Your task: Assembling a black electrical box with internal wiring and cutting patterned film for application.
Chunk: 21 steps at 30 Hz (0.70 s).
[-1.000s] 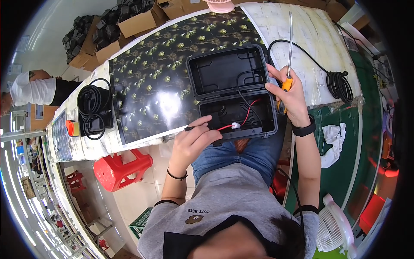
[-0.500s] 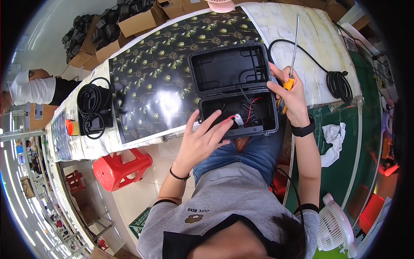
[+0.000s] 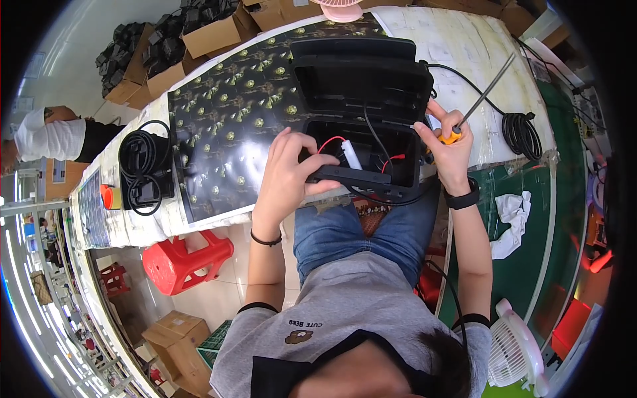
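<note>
A black plastic box (image 3: 417, 166) stands with its hinged lid (image 3: 365, 89) raised, tipped at the near edge of the table. Inside lie a white plug-like piece (image 3: 350, 156), red wires (image 3: 331, 139) and a black cable. My left hand (image 3: 282, 169) is closed around the box's left end, thumb along the front wall, some fingertips hidden inside. With my right hand (image 3: 452, 154) I hold a screwdriver (image 3: 453, 135) by its yellow handle, its long shaft slanting up to the right. The same hand's thumb presses against the box's right end.
A coiled black cable (image 3: 522, 136) lies at the right. On the left sit a black device with bundled cable (image 3: 142, 169) and a red-and-yellow roll (image 3: 111, 197). A dark patterned sheet (image 3: 225, 119) covers part of the table. A red stool (image 3: 179, 265) stands below; a person (image 3: 56, 136) is at far left.
My left hand has gone from the white piece to the box's left end. The box has tilted and shifted away, its lid more upright. The screwdriver's shaft has swung to the right.
</note>
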Tool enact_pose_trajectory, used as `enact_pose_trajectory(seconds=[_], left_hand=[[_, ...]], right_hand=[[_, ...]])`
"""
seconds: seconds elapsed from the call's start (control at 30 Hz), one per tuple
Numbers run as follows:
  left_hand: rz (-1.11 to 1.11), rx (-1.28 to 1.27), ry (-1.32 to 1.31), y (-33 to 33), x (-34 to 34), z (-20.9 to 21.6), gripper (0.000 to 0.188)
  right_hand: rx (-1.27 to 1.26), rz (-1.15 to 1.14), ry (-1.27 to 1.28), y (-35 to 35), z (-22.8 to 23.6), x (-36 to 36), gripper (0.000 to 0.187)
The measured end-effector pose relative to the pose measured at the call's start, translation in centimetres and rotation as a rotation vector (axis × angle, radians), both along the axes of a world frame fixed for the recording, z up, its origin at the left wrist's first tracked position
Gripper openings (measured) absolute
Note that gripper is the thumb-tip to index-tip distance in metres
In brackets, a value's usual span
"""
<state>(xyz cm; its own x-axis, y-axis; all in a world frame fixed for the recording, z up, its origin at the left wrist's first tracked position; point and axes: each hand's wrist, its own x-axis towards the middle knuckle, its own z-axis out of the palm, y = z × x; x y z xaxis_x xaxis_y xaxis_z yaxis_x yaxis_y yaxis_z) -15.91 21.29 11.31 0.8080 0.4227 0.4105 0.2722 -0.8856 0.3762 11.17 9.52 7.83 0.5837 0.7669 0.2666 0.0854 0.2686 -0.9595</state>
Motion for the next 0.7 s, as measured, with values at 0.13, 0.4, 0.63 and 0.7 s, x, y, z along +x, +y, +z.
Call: enact_pose_trajectory(seconds=[0.13, 0.4, 0.63, 0.7], left_hand=[[0.084, -0.168, -0.176, -0.7, 0.9, 0.0, 0.06], [-0.051, 0.321, 0.11, -5.2, 4.7, 0.9, 0.061], [-0.071, 0.023, 0.278, -4.5, 5.0, 1.4, 0.05], [-0.081, 0.024, 0.233, -4.1, 5.1, 1.4, 0.046]], right_hand=[[0.066, -0.035, -0.104, -0.1, -1.1, 0.2, 0.041], [0.054, -0.026, -0.154, 0.0, -0.9, 0.1, 0.038], [0.086, 0.021, -0.078, 0.2, 2.0, -0.3, 0.031], [0.026, 0.01, -0.102, 0.6, 2.8, -0.4, 0.031]])
